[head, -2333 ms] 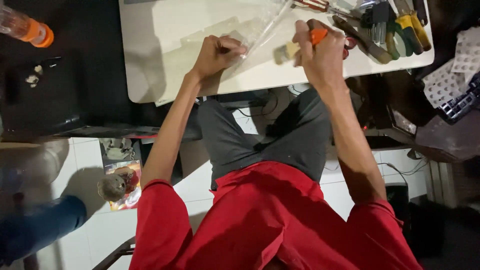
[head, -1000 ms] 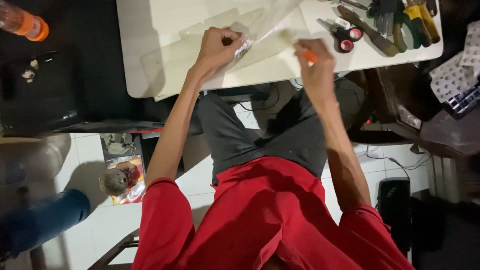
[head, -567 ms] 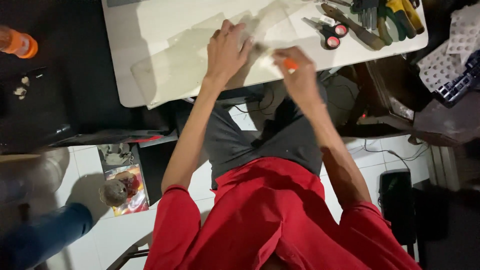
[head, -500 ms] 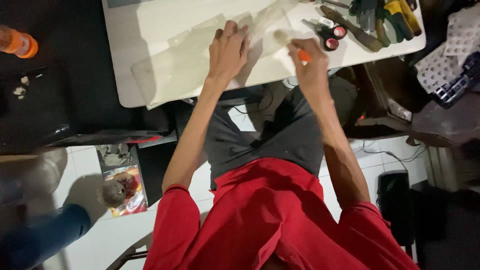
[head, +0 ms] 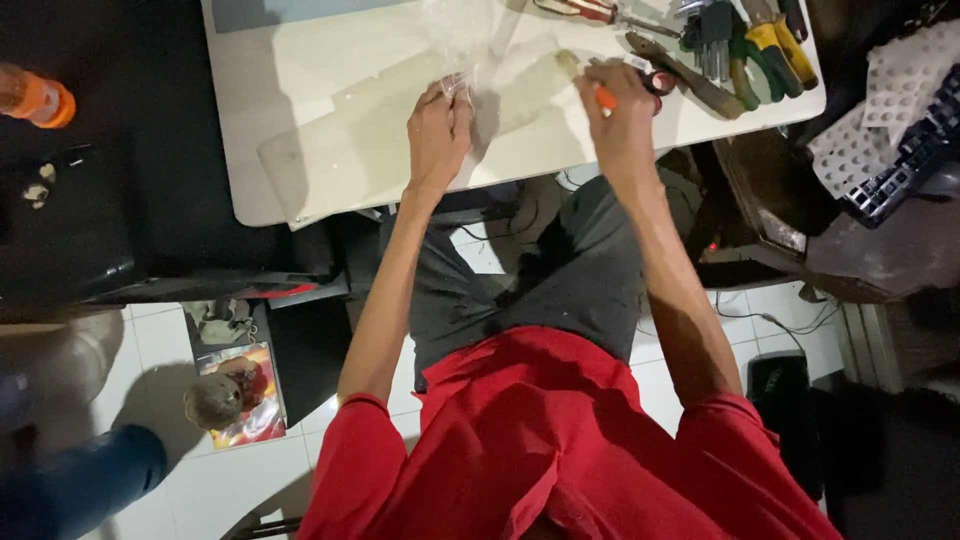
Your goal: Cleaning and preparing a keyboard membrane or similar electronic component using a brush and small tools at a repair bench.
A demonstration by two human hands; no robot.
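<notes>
Left hand (head: 438, 128): closed, pinching the clear plastic bag (head: 462, 40) at its lower edge.
Right hand (head: 622, 118): closed around an orange-handled tool (head: 603, 96), its tip hidden.
Bag position: on the white table (head: 300, 90), at 12 o'clock from the left hand.
Handling: likely light, limp, slippery; best gripped at an edge.
Nearby: scissors (head: 655, 80) and screwdrivers (head: 745, 40), 1 o'clock of the right hand.

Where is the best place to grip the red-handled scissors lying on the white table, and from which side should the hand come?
Probably grip the red-handled scissors at the red finger loops, which lie nearest the right hand. Come from above on the table's near edge: the loops face the person, while screwdrivers crowd the far right side.
</notes>
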